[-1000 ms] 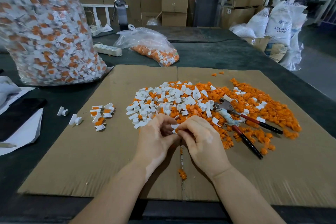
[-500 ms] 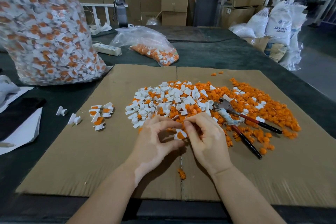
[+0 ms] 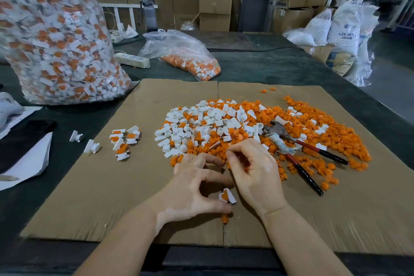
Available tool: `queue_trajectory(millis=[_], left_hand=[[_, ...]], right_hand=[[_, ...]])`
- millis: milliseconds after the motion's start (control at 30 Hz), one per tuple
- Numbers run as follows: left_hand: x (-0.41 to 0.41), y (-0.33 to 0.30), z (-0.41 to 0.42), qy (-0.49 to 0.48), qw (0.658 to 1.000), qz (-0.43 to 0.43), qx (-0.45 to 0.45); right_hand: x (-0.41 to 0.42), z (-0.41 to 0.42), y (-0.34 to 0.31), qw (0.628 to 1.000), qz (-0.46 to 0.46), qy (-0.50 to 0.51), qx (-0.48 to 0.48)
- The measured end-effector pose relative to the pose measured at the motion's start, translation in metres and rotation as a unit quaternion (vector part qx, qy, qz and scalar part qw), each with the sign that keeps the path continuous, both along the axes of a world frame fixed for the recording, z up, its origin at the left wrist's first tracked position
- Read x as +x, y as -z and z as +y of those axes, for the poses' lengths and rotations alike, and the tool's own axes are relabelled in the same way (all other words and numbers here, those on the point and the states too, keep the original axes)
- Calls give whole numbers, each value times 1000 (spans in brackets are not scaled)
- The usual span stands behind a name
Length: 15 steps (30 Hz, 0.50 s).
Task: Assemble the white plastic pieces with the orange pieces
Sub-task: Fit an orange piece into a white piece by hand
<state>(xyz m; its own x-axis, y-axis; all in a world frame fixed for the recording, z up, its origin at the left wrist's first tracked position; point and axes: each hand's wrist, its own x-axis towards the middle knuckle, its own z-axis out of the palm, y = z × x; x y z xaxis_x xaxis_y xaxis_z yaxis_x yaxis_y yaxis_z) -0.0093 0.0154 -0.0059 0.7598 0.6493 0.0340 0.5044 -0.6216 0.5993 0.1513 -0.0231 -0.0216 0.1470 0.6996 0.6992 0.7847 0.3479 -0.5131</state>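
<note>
A sheet of cardboard (image 3: 94,190) is spread on the dark table (image 3: 257,67), and on it a heap of loose white pieces (image 3: 201,123) and orange pieces (image 3: 313,123) is piled, the white mostly to the left and the orange to the right. Just in front of the heap both hands are held close together. The left hand (image 3: 192,188) is loosely curved, its thumb and fingers parted, and no piece is gripped by it. An assembled white-and-orange piece (image 3: 226,196) is seen between the two hands, just beside the left thumb; whether it is touched cannot be told. The grip of the right hand (image 3: 253,170) is curled, thumb and forefinger pressed together at the heap's near edge; what is pinched cannot be told. A small group of finished pieces (image 3: 124,141) is laid on the cardboard to the left. Red-handled pliers (image 3: 298,152) are laid on the orange pieces.
</note>
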Motion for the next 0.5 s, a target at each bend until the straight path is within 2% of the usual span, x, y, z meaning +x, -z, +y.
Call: queue_trajectory(millis=[67, 133, 267, 367, 500], left_hand=[[-2, -2, 4, -29, 998, -50, -39], [-6, -3, 8, -108, 986, -121, -26], [-18, 0, 19, -315, 914, -255, -17], [-24, 1, 25, -378, 886, -269, -15], [-28, 4, 31, -400, 892, -211, 0]], right_hand=[[1, 0, 1, 1000, -5, -2, -4], [2, 1, 1, 1000, -9, -2, -4], [1, 2, 2, 1000, -28, -6, -13], [-3, 2, 1, 997, -60, -23, -30], [-6, 1, -1, 990, -116, -28, -80]])
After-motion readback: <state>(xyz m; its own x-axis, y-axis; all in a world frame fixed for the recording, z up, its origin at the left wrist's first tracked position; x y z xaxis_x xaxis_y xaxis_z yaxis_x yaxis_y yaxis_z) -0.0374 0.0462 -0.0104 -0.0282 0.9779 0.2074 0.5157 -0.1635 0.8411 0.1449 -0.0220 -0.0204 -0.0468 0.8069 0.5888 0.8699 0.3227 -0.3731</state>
